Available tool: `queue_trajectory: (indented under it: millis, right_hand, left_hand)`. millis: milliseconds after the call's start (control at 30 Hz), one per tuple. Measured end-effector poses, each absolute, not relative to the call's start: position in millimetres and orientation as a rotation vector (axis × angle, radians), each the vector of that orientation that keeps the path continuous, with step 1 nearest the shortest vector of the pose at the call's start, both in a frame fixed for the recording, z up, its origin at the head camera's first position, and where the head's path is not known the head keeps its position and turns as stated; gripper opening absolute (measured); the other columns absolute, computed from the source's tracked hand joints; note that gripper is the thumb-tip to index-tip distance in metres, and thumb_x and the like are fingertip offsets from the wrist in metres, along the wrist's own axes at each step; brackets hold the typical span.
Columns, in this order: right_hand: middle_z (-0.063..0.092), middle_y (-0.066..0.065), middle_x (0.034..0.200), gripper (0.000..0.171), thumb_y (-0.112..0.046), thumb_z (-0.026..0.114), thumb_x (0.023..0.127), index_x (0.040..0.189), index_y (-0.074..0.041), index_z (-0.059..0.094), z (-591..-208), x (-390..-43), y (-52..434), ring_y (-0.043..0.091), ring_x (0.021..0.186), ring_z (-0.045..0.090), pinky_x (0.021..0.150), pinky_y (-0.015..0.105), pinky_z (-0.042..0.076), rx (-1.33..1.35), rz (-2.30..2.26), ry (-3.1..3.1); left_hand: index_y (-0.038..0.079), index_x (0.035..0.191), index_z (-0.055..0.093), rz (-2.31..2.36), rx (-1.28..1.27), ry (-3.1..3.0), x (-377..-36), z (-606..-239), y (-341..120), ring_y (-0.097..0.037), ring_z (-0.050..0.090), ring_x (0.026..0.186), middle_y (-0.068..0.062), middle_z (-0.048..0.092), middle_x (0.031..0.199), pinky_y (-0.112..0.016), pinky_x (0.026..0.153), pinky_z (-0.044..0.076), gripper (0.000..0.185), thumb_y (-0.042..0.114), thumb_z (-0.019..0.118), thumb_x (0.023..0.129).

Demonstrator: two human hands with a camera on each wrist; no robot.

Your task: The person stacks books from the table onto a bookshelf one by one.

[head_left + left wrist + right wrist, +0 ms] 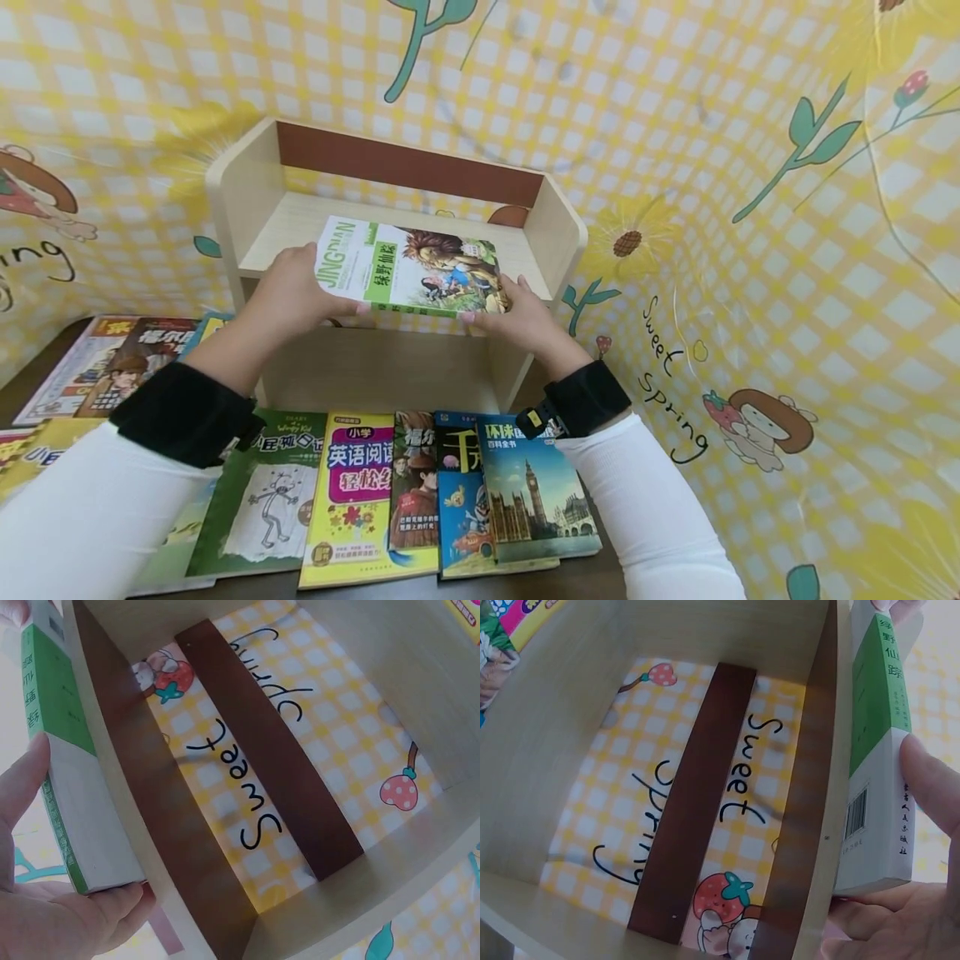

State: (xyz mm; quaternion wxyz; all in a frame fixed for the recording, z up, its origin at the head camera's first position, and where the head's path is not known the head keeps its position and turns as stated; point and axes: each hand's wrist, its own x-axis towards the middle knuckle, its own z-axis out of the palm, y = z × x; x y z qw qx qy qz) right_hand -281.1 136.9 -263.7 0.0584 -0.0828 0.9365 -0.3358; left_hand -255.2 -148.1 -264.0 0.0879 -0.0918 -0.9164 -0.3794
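Both hands hold a white and green book with a lion on its cover, at the front of the upper shelf of a small wooden bookshelf. My left hand grips its left end, thumb along the spine. At the right end my right hand grips it the same way. In the left wrist view the book lies right at the shelf board's edge, fingers under its end. The right wrist view shows its barcode side, again close to the board.
Below the shelf, a row of books lies on the dark table: a green diary book, a yellow English book and a blue-green book with a clock tower among them. More books lie at left. Yellow checked cloth hangs behind.
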Motion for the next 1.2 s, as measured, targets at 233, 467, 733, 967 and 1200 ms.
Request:
queue_trajectory:
  millis: [233,467,733,967,1200]
  right_hand:
    - [0.010,0.012,0.162,0.092,-0.050,0.065,0.088,0.155,-0.014,0.014,-265.4,-292.8,133.9,0.024,0.149,0.001,0.118,0.047,0.017,-0.261,-1.030,2.847]
    - [0.011,0.013,0.161,0.090,-0.051,0.064,0.088,0.156,-0.015,0.016,-266.8,-297.3,132.3,0.027,0.148,0.004,0.117,0.050,0.015,-0.238,-1.034,2.889]
    - [0.023,0.011,0.159,0.088,-0.051,0.061,0.090,0.155,-0.011,0.018,-272.8,-301.4,129.2,0.022,0.149,0.005,0.119,0.043,-0.003,-0.276,-0.978,2.999]
    - [0.028,0.011,0.157,0.085,-0.052,0.058,0.091,0.154,-0.009,0.021,-276.9,-303.8,126.1,0.020,0.148,0.009,0.120,0.040,-0.003,-0.291,-0.925,3.076]
    - [0.031,0.009,0.156,0.083,-0.053,0.056,0.091,0.154,-0.010,0.023,-278.6,-306.2,125.2,0.018,0.148,0.012,0.120,0.038,-0.001,-0.271,-0.887,3.117]
  left_hand:
    - [-0.005,0.127,0.050,-1.130,-0.263,-2.707,-269.6,-265.6,-149.4,-0.038,0.052,0.102,-0.026,0.056,0.115,-0.047,0.079,0.041,0.066,0.026,0.082,0.078]
    - [-0.003,0.128,0.051,-1.158,-0.271,-2.671,-276.4,-267.4,-148.2,-0.038,0.053,0.105,-0.025,0.057,0.119,-0.049,0.083,0.042,0.064,0.025,0.082,0.078]
    - [-0.007,0.127,0.049,-1.099,-0.284,-2.694,-283.7,-264.9,-147.7,-0.040,0.053,0.107,-0.028,0.056,0.117,-0.052,0.088,0.042,0.067,0.024,0.082,0.078]
    - [-0.007,0.128,0.048,-1.113,-0.261,-2.713,-283.2,-261.5,-144.9,-0.040,0.053,0.107,-0.027,0.054,0.118,-0.051,0.089,0.042,0.065,0.023,0.080,0.080]
    - [-0.006,0.130,0.048,-1.149,-0.234,-2.714,-284.9,-261.1,-142.9,-0.037,0.054,0.105,-0.026,0.053,0.120,-0.048,0.087,0.043,0.065,0.023,0.079,0.081]
